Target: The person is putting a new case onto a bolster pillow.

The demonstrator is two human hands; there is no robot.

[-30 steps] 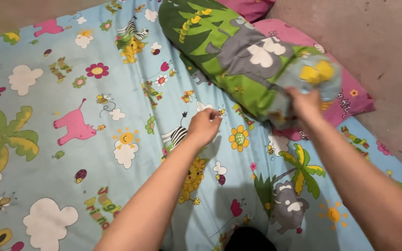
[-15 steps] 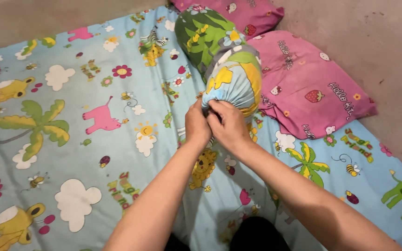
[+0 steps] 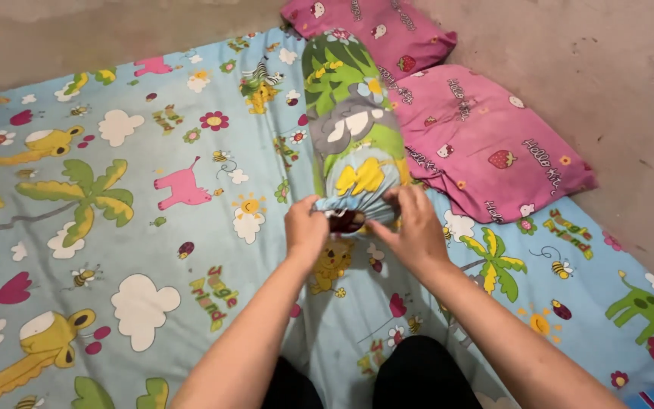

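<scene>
Bolster pillow (image 3: 351,129): long, cylindrical, in a cover printed with green leaves, a grey animal and yellow shapes. It lies on the bed sheet (image 3: 115,227), running from about 12 o'clock down to the centre of the view, its near end gathered into puckers around a dark opening.

Left hand (image 3: 306,229): at the 9 o'clock side of that near end, fingers curled and pinching the gathered edge of the cover. Right hand (image 3: 416,231): at the 3 o'clock side of the same end, fingers bent over the fabric and gripping the puckered edge, thumb towards the opening. Both hands touch the bolster pillow; whether a cord or tie sits between the fingers cannot be told.

Pink pillow (image 3: 486,148): lies flat just beside the bolster pillow at 2 o'clock, printed with strawberries and small cartoon faces, its left edge touching or tucked against the bolster. Second pink pillow (image 3: 372,30): at 12 o'clock, partly behind the bolster's far end.

Bed sheet: light blue, printed with palm trees, a pink animal, clouds, suns, bees and flowers; it fills the view from 7 to 11 o'clock and runs under the forearms. Bare concrete floor (image 3: 607,83) shows from 1 to 3 o'clock.
</scene>
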